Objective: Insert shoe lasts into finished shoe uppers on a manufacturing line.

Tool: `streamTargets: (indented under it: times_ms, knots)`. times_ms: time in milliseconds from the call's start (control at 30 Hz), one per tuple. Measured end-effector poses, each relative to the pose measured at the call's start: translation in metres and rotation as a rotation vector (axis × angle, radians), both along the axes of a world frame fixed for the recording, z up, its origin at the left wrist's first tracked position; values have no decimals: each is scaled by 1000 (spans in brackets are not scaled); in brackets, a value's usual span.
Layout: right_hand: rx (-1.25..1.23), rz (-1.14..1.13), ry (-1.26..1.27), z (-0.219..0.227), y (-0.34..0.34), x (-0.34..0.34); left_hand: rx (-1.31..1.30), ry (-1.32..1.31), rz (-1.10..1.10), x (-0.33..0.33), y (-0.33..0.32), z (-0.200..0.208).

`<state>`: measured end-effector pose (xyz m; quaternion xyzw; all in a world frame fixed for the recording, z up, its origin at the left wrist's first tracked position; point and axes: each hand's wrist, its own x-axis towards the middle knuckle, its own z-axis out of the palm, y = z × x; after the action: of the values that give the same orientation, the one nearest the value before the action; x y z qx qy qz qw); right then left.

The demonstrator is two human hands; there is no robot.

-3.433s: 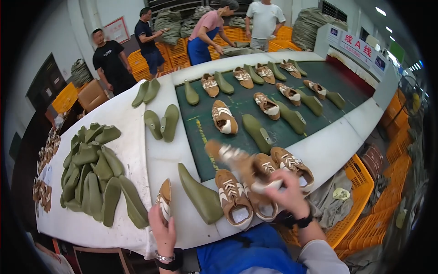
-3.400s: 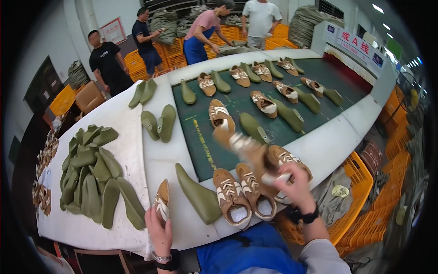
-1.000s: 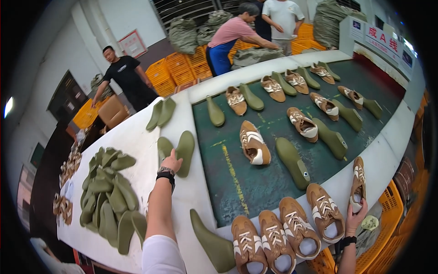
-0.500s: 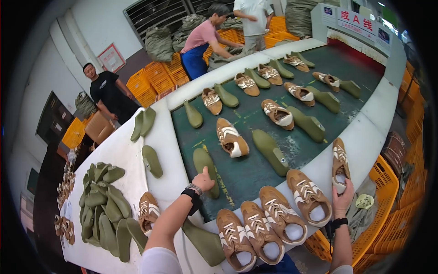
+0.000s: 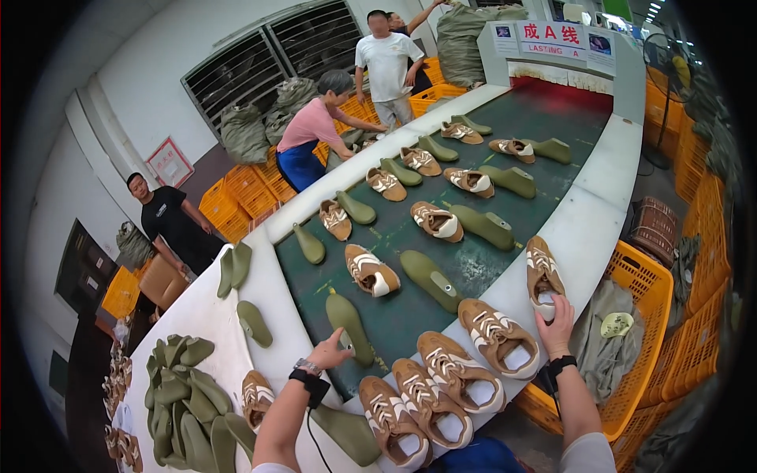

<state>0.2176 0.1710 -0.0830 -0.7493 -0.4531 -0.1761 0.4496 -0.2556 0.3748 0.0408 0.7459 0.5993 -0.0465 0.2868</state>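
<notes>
Starts nearest with four tan lace-up shoes (image 5: 451, 364) with white stripes, lined along the edge of the white worktop (image 5: 288, 311). Just past the row, holds a fifth tan white-striped shoe (image 5: 542, 266) by the pale heel with the right hand (image 5: 558, 327), closing the fingers around the back; points away and slightly left at the toe, with a near-to-far long axis. Farther left, spreads the fingers of the left hand (image 5: 330, 353) loosely at the near end of a smooth olive-green, foot-shaped last (image 5: 348, 319), with no grip evident; cannot tell touching from just clear. Now has this last on the dark green belt (image 5: 394, 327), no longer on the white worktop, leaving a similar olive last (image 5: 254, 323) alone there; in judgement, looks set down, with half of a pair across. Points away and slightly left at the toe, to judge by the hole near the close end, with a long axis less slanted than on the neighbouring striped shoe (image 5: 371, 272). Beyond, shows mixed shoes and lasts, then a co-worker in pink (image 5: 309, 134) bending forward.
</notes>
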Motion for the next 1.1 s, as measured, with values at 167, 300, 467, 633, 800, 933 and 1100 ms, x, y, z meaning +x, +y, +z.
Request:
streamTargets:
  times_ms: [167, 300, 467, 633, 800, 933, 1100]
  knots:
    - [4, 13, -22, -3, 2, 3, 454, -158, -92, -27, -104, 54]
    - [-29, 28, -34, -8, 6, 3, 794, -247, -38, -38, -212, 26]
    - [-36, -4, -103, -5, 11, 11, 671, -30, 157, -17, -289, -34]
    - [-57, -4, -148, -15, 14, 20, 664, 0, 225, -17, -293, -63]
    - [-43, 40, -199, -34, 18, 26, 678, 148, 220, -6, -286, -50]
    - [-43, 24, -117, -38, 11, 45, 617, 108, 188, -12, -277, -56]
    - [-108, -10, -161, -40, 15, 42, 654, 38, 247, -47, -293, -51]
